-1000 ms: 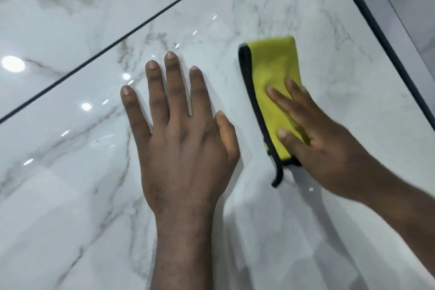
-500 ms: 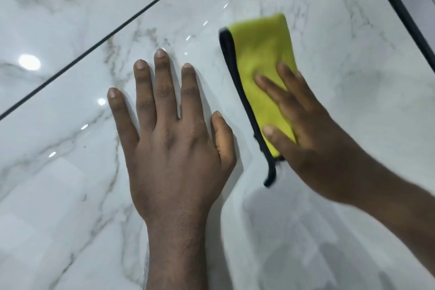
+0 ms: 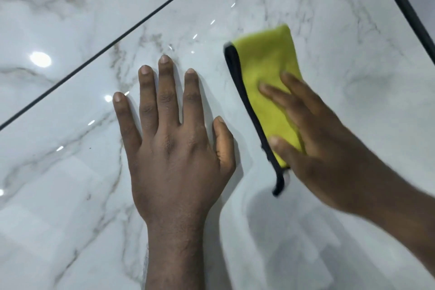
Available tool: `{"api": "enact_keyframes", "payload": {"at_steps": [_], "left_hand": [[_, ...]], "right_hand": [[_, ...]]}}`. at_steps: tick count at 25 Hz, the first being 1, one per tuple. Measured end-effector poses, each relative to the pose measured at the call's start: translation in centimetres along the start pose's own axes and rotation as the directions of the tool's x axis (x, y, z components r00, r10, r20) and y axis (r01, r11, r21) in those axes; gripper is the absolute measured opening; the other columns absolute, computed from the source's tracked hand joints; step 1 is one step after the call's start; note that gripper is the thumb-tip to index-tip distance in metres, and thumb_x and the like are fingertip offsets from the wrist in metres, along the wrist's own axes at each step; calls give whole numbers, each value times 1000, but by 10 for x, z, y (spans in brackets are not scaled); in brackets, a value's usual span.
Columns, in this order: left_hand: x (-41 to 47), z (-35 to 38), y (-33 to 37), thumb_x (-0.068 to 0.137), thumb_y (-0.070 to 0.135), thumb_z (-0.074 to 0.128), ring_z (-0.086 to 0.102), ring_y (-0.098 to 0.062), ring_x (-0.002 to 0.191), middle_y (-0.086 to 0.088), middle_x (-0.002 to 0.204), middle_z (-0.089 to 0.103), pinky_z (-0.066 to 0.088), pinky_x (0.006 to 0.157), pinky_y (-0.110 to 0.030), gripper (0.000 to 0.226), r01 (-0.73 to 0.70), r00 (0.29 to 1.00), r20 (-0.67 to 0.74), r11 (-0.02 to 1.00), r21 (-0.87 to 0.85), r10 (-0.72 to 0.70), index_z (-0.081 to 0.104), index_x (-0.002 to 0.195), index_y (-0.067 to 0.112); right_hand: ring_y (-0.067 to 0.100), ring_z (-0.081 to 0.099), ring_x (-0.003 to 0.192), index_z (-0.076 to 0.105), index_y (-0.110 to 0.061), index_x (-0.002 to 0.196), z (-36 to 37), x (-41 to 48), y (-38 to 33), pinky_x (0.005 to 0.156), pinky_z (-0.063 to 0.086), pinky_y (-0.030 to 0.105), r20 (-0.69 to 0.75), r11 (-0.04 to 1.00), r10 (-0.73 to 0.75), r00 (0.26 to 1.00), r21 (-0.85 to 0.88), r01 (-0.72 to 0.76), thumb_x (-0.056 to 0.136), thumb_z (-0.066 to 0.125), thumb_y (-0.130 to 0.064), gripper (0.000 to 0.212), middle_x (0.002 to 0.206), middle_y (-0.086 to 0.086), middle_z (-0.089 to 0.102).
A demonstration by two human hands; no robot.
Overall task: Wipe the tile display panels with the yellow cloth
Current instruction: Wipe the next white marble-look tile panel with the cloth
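1. Marble-look tile panel (image 3: 70,195), glossy white with grey veins, filled the nearest part of what I saw, and both my forearms reached out over it.
2. My left hand (image 3: 174,148) lay palm down on that panel, just to the left of the yellow cloth (image 3: 266,70) and not touching it. Its fingers were straight and a little spread, and it held nothing.
3. My right hand (image 3: 329,153) pressed on the cloth's near half. Its fingers (image 3: 277,96) were stretched out and fanned over the yellow, with the thumb laid by the near left edge. Nothing was curled round the cloth, so the hand was wide and pressing flat rather than gripping. It looked blurred.
4. The cloth itself lay folded into a long strip, flat against the same panel. Black trim (image 3: 247,106) ran down its left edge, and a loose end trailed past its near end beside my palm. Its far end was uncovered.
5. Beyond the cloth and to its left, a thin dark joint line (image 3: 113,42) ran diagonally and parted this panel from a neighbouring panel (image 3: 58,7).
6. On that neighbour, far left of the cloth, sat a round bright reflection (image 3: 40,59).
7. Beyond the cloth and to its right, well apart from it, ran a black frame edge (image 3: 404,7).
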State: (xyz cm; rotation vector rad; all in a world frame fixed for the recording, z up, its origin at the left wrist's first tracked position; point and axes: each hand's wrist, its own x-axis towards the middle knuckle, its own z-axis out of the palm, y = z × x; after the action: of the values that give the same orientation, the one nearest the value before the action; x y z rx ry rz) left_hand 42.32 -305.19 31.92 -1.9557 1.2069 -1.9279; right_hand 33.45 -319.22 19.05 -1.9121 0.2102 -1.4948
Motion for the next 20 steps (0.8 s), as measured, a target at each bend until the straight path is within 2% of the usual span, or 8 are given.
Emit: {"api": "enact_keyframes", "payload": {"at_steps": [3,6,9,13,15,17,20], "left_hand": [[0,0,0,105,43,47,20,-34,166,-15,177,26,12,132,-64,68,-1,1000,-4,1000,-10,1,42,165,12],[-1,0,0,105,44,47,20,-34,166,-15,177,27,12,132,-64,68,-2,1000,-10,1000,-14,2,42,165,12],[-1,1,0,105,44,47,21,-34,165,-15,177,26,12,132,-63,68,2,1000,-16,1000,-16,-2,42,165,12],[-1,0,0,106,44,46,20,-34,166,-15,177,26,11,133,-63,67,0,1000,-5,1000,-14,0,42,165,12],[-1,0,0,106,44,46,20,-35,166,-16,177,26,10,133,-63,67,2,1000,-3,1000,-23,-2,42,164,12],[-1,0,0,105,43,46,20,-35,166,-16,177,26,11,132,-64,67,5,1000,-4,1000,-28,-5,43,164,11],[-2,0,1,105,43,46,21,-35,165,-15,177,27,12,132,-63,67,7,1000,-14,1000,-22,-7,44,164,12]], "right_hand": [[1,-9,159,5,-60,161,-6,49,-10,127,3,27,-33,999,-13,999,-41,11,106,48,-34,74,173,-25,-9],[-2,-5,159,8,-63,159,-3,15,-9,120,8,21,-25,998,-17,1000,-68,15,103,52,-29,79,172,-29,-5],[0,3,159,15,-59,160,7,-45,0,116,15,22,13,997,-22,1000,-77,23,100,53,-26,78,172,-26,2],[-1,10,155,17,-58,160,3,0,0,115,9,10,-35,998,-16,999,-55,14,105,49,-47,65,169,-23,11],[6,20,145,12,-55,163,-4,41,-7,112,18,18,-134,988,-17,991,-156,-4,104,47,-56,69,161,-14,23],[14,26,138,15,-49,165,0,43,-7,109,23,23,-192,975,-31,981,-223,-13,106,46,-55,67,154,-7,29],[24,35,139,23,-45,165,14,-24,2,112,31,28,-115,969,-46,992,-248,16,105,46,-53,64,157,-2,34]]}}
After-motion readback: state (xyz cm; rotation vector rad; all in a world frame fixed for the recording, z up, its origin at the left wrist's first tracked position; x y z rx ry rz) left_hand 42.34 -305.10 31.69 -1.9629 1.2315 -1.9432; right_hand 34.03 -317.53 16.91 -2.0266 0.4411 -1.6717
